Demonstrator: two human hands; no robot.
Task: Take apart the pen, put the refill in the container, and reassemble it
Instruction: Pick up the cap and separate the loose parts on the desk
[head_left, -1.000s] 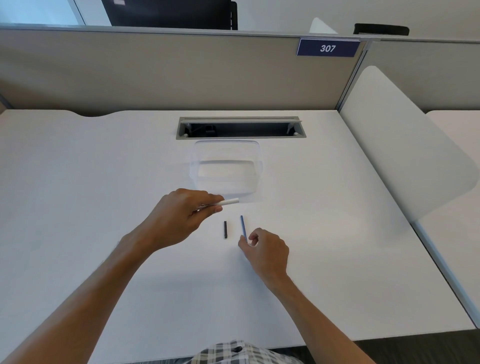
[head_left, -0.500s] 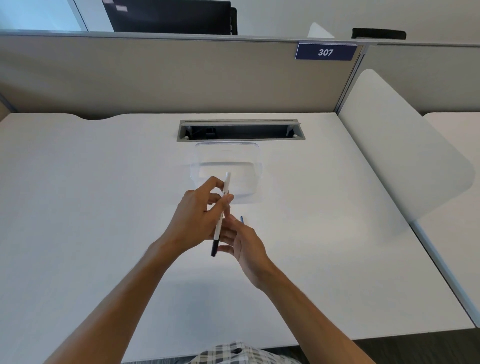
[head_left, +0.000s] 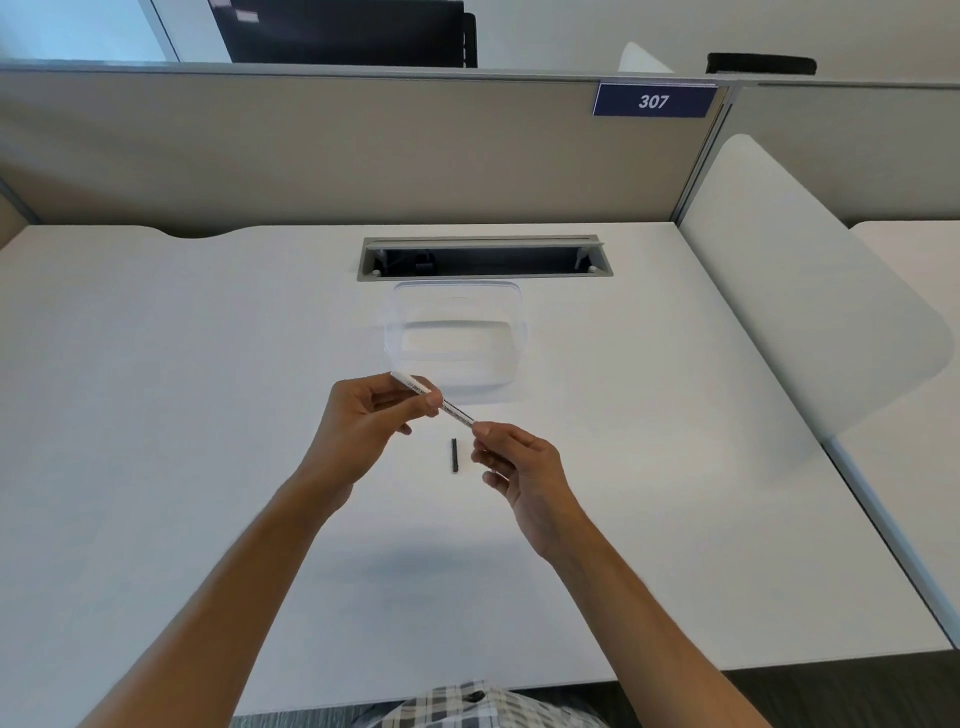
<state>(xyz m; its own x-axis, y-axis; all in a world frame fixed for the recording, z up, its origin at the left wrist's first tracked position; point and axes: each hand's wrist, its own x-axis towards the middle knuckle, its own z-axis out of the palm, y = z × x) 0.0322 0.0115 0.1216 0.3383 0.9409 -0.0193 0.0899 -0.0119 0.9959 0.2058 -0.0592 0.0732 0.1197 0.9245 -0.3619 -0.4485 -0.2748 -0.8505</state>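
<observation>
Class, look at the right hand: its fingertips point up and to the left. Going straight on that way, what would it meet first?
The right hand already pinches the lower end of the white pen barrel. Along that line it would slide up the barrel and meet the left hand gripping it; the clear container lies beyond, though depth is unclear.

Bare desk (head_left: 156, 415) lies open both sides; container (head_left: 457, 338) ahead and small black piece (head_left: 454, 455) below obstruct.

Person, seen from own head camera: bare forearms, checked garment.
Left hand (head_left: 366, 423) and right hand (head_left: 522, 465) uncovered; grey-and-white plaid cloth (head_left: 457, 706) at near edge.
</observation>
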